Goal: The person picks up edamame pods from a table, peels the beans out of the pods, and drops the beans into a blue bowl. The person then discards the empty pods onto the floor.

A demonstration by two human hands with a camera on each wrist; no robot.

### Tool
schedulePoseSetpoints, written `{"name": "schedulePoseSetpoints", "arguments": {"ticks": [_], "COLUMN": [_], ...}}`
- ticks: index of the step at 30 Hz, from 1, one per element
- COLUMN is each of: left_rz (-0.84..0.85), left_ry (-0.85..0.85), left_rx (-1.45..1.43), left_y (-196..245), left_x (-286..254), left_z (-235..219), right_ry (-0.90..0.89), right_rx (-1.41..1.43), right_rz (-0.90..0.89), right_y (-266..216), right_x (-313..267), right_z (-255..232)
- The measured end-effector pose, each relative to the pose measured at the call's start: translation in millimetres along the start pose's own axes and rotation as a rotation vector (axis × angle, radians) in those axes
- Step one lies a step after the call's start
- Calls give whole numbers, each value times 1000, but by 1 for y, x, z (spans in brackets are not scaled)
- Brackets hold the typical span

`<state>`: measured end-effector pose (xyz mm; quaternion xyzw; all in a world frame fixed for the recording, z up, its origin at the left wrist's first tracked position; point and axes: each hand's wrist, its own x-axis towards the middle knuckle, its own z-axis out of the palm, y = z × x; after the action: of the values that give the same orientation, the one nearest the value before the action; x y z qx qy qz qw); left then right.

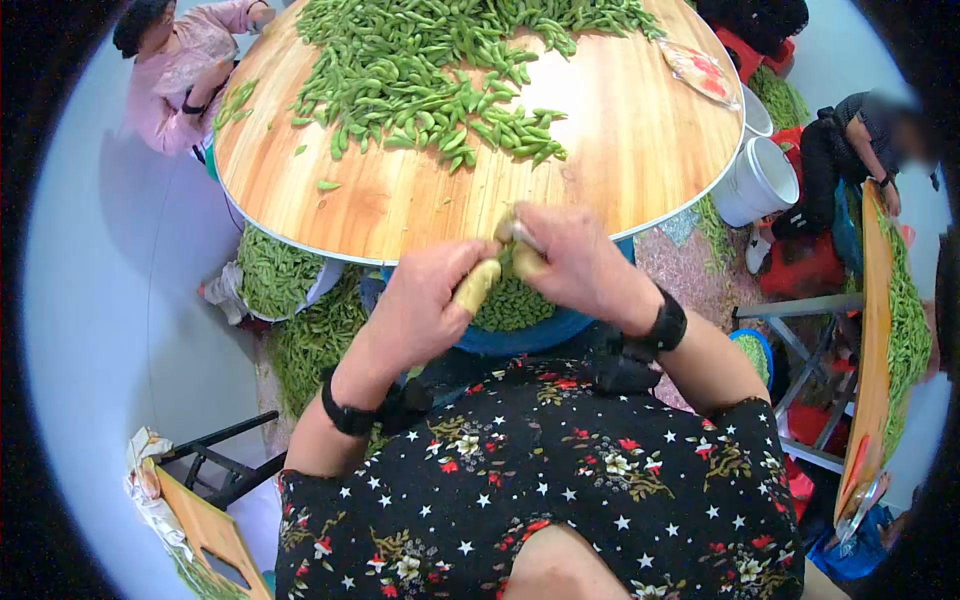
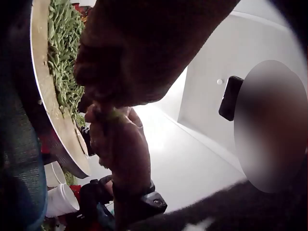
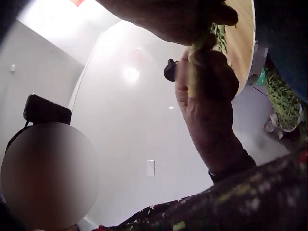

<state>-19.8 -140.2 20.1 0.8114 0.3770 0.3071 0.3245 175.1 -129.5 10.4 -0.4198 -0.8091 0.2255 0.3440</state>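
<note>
Both hands meet just off the near edge of a round wooden table (image 1: 620, 150) and hold a single pale yellow-green pod (image 1: 477, 286). My left hand (image 1: 470, 280) grips its lower end and my right hand (image 1: 522, 248) pinches its upper end. Below them is a blue basin (image 1: 530, 338) with green beans (image 1: 512, 305) in it. A big heap of green pods (image 1: 420, 70) covers the table's far half. In the left wrist view the left hand (image 2: 134, 62) fills the top, with the right hand (image 2: 120, 144) under it. The right wrist view shows the pod (image 3: 191, 72) against the left hand (image 3: 207, 96).
A person in pink (image 1: 175, 70) sits at the table's far left. White buckets (image 1: 760, 180) stand to the right beside another seated person (image 1: 860, 140). A second table with pods (image 1: 880, 330) is at the right edge. Piles of pods (image 1: 310, 340) lie on the floor.
</note>
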Motion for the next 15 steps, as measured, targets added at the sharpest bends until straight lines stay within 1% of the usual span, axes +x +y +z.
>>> {"name": "schedulePoseSetpoints", "arguments": {"ticks": [1,2,3,4,5,6,7,8,9,10,11,12,13,14,15], "left_rz": [15,-33,-33,-150,-267,-226,-231,-306,-379,-336,-333,-310,-280,-228,-227], "left_ry": [-58,-97,-93,-146,-200,-143,-146,-121,-94,-67,-67,-68,-72,-62,-66], "left_rx": [62,-19,-18,-83,-150,-129,-132,-164,-195,-146,-147,-159,-174,-168,-170], "left_y": [2,1,-1,-5,-11,-27,-38,-46,-52,-56,-53,-48,-49,-51,-51], "left_x": [-8,-16,-23,-30,-36,-43,-47,-50,-51,-50,-48,-45,-43,-43,-43], "left_z": [-1,-1,-1,0,3,13,23,32,41,50,53,57,62,66,67], "right_ry": [-1,-47,-95,-151,-154,-221,-289,-372,-372,-169,34,-133,-129,-241,-349], "right_rx": [-1,34,72,90,92,136,182,200,198,61,-76,178,169,426,682], "right_rz": [-4,6,15,32,30,121,216,335,337,51,-235,45,50,374,699], "right_y": [-3,-6,-6,3,9,16,23,37,51,66,73,63,53,39,34], "right_x": [-7,-16,-22,-30,-35,-40,-46,-51,-57,-62,-63,-66,-64,-59,-57], "right_z": [1,1,0,3,5,5,7,11,22,36,41,39,36,31,28]}}
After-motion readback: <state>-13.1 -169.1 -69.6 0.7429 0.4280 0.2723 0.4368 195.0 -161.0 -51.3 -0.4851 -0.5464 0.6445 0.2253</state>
